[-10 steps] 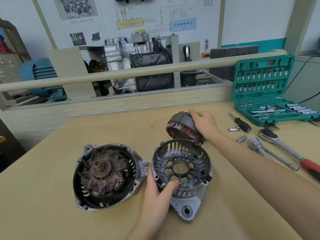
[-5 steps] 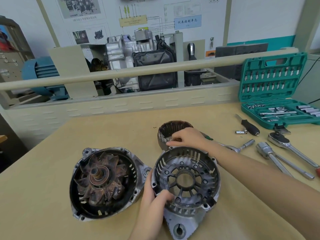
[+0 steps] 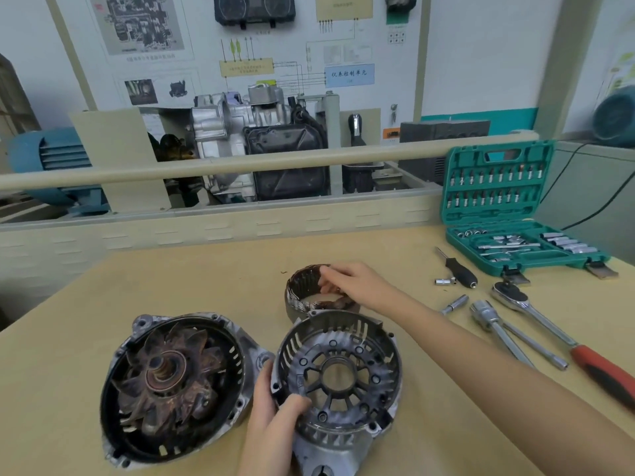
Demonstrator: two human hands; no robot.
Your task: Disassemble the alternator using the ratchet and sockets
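Your left hand (image 3: 271, 417) gripped the rim of the empty rear housing (image 3: 338, 376), beside the front housing with rotor (image 3: 171, 383) | your right hand (image 3: 357, 281), fingers loose, rested on the stator (image 3: 305, 293) on the bench (image 3: 206, 276); best let go only once it sat flat | ratchet (image 3: 549, 324) and socket case (image 3: 515, 235) lay idle beyond.

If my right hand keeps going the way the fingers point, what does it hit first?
The right hand points left over the stator ring, whose far rim would likely come first; past that only bare bench shows, though depth is unclear.
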